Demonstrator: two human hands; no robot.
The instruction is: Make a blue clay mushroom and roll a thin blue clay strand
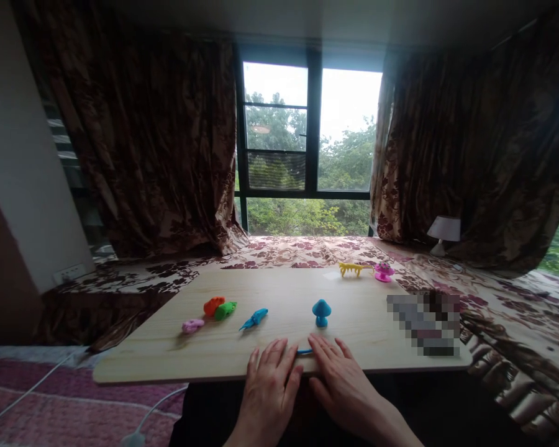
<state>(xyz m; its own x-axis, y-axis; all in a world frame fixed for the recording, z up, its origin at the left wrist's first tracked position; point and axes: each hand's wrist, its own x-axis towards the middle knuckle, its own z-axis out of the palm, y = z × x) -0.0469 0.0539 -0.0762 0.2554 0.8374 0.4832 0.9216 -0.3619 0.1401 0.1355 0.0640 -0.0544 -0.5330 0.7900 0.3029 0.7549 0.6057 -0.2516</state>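
My left hand [270, 377] lies palm down at the table's near edge with its fingers stretched out. My right hand [339, 380] is beside it, also flat, its fingers angled up to the left. A thin blue strand [304, 351], which looks like modelling clay, shows between the two hands. Its ends are hidden under the fingers, so how far it runs cannot be seen. Just beyond my right fingertips a blue clay mushroom [322, 313] stands upright. A lumpy blue clay piece [254, 319] with a pointed end lies beyond my left hand, apart from it.
On the pale wooden table [158, 354] are orange [213, 305], green [225, 310] and pink clay pieces [192, 326] at left. A yellow four-legged figure [350, 269] and a magenta piece [384, 272] stand at the far right edge. A blurred-out patch [431, 326] covers the right side.
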